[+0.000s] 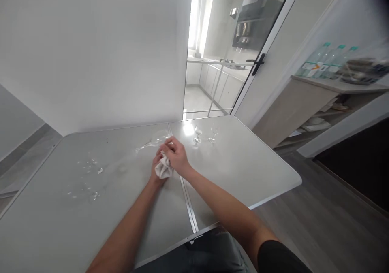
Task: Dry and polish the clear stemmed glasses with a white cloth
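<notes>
My left hand (155,171) and my right hand (178,155) are closed together above the middle of the table, near its seam. A crumpled white cloth (164,168) is bunched between them, its loose end hanging toward me. Whatever the cloth may wrap is hidden by my fingers. Just beyond my hands a clear stemmed glass (158,137) is tilted or on its side, its stem pointing left. I cannot tell whether my fingers touch it. Two small stemmed glasses (197,134) (213,133) stand upright on the right half of the table.
On the table's left half are more clear glasses (89,163) (82,192), faint against the grey tabletop (127,208). A white wall and a glass door (219,62) with a black handle rise behind. To the right, a shelf (319,88) holds plastic bottles (330,60).
</notes>
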The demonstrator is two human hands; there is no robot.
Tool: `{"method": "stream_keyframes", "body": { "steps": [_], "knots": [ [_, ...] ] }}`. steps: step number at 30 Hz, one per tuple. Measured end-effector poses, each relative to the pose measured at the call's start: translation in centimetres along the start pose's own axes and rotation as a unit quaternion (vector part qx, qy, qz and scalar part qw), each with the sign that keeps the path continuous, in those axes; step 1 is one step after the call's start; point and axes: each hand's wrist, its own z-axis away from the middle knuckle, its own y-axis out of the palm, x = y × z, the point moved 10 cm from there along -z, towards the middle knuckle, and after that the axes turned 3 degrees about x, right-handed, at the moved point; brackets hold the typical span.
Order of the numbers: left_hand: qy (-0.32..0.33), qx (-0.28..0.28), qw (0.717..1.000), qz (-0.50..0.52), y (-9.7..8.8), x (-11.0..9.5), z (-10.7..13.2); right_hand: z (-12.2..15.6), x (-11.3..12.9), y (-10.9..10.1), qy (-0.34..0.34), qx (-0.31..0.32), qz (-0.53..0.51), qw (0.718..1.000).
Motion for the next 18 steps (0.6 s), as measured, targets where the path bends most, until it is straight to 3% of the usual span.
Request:
{"method": "stream_keyframes", "body": {
  "steps": [2,5,13,18],
  "knots": [
    [0.017,-0.007,0.998,0.059,0.3,-1.2,0.5,0.7,-0.7,-3.1,0.005,-0.021,-0.058,0.998],
    [0.021,0.011,0.989,0.146,1.1,-2.3,1.0,1.3,-2.7,-5.0,0.031,0.006,-0.057,0.998],
    [0.001,0.012,0.99,0.143,0.5,-1.3,1.1,2.7,-4.9,-3.7,0.037,0.074,-0.094,0.992],
    [0.019,-0.025,0.996,0.089,0.2,-1.6,1.1,2.9,-5.3,-3.3,0.069,0.1,-0.123,0.985]
  ]
}}
